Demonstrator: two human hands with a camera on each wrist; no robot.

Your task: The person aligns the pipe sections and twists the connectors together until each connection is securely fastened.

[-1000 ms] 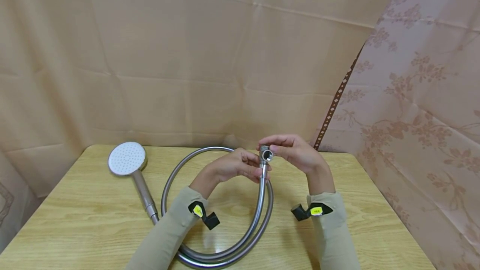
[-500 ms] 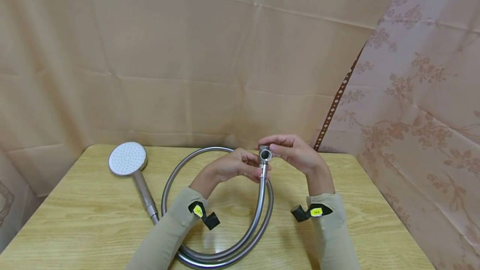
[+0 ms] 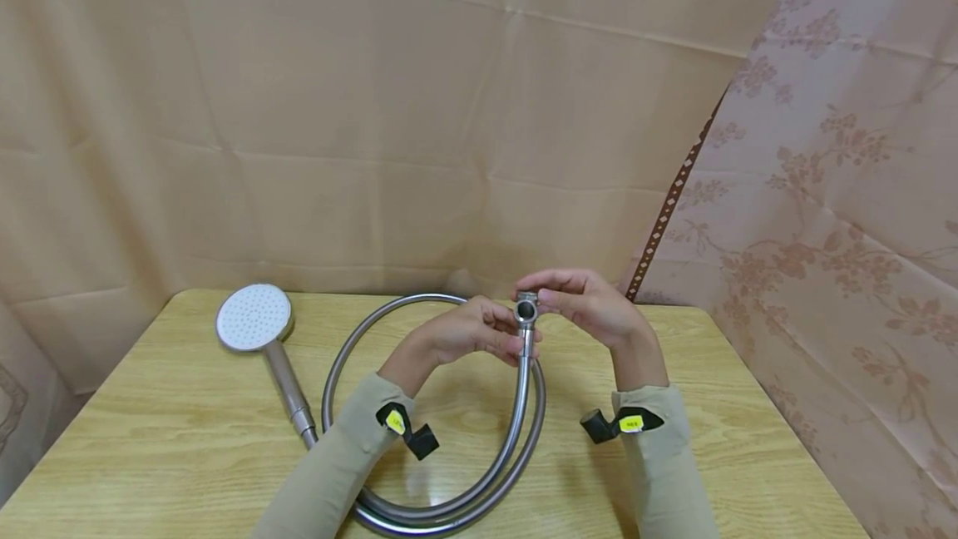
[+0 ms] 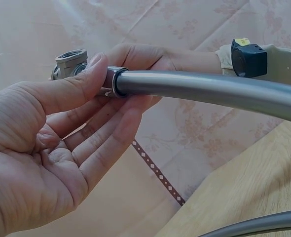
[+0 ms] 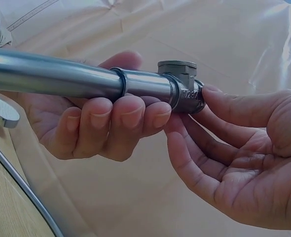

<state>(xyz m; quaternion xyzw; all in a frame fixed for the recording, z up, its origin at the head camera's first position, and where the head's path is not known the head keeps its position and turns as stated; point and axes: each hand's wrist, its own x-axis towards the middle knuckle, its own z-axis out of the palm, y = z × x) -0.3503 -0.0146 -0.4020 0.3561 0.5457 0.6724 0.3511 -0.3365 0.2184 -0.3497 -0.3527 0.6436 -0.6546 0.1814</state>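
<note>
A flexible metal shower hose point(image 3: 516, 414) loops on the table, its end raised. My left hand point(image 3: 464, 329) holds the hose's smooth metal end sleeve point(image 5: 148, 85) between thumb and fingers. On that end sits a small threaded metal pipe fitting point(image 5: 185, 93), its round side port facing the head camera. My right hand point(image 3: 599, 306) pinches the fitting by thumb and fingertips. The fitting meets the sleeve, and the thread inside the joint is hidden. In the left wrist view, the fitting point(image 4: 70, 63) is partly covered by the left thumb.
A hand shower point(image 3: 254, 318) with a white spray face lies at the left of the wooden table point(image 3: 150, 422), joined to the hose. A beige curtain point(image 3: 337, 106) hangs behind the table, a floral one point(image 3: 846, 190) at the right.
Between the right fingers the fitting has turned on the hose end: its port swung from facing slightly right round to the head camera. Both arms have stayed in place.
</note>
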